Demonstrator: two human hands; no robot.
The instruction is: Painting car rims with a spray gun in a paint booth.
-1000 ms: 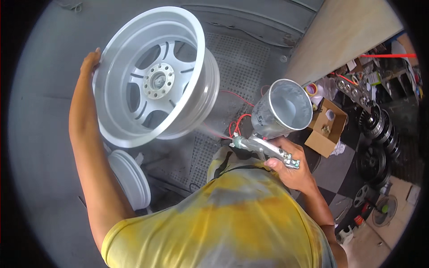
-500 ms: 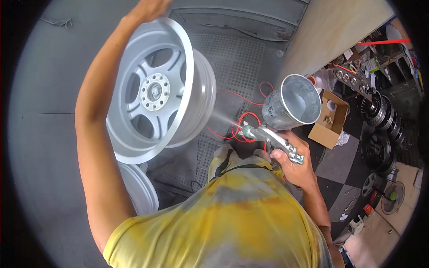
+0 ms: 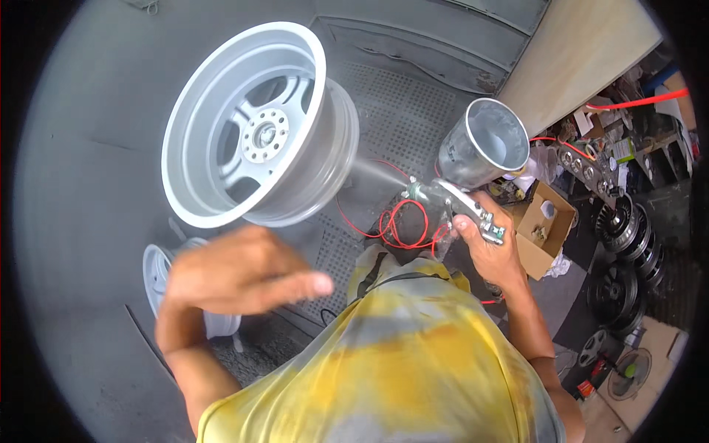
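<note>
A silver wheel rim (image 3: 318,173) is raised at the left, tilted, its spoked hub and deep inner barrel showing. My right hand (image 3: 491,247) grips a metal spray gun (image 3: 459,198). A pale mist streams from its nozzle onto the rim's outer barrel. Beside the gun, seemingly attached, is a grey metal paint cup (image 3: 461,151) with an open top and grey liquid inside. My left hand (image 3: 240,272), blurred, hovers below the rim, apart from it. Its thumb stretches to the right and nothing shows in it; the other fingers are partly hidden.
A second silver rim (image 3: 153,275) stands lower left, partly behind my left hand. Red air hose (image 3: 402,242) coils over the perforated floor mat. To the right are a cardboard box (image 3: 543,229), stacked dark wheels (image 3: 617,292), a fan (image 3: 630,373) and a cluttered shelf (image 3: 642,159).
My left hand has left the top of the rim and dropped below it. The rim has turned or tilted in view. Spray still flows, and the gun sits slightly higher.
</note>
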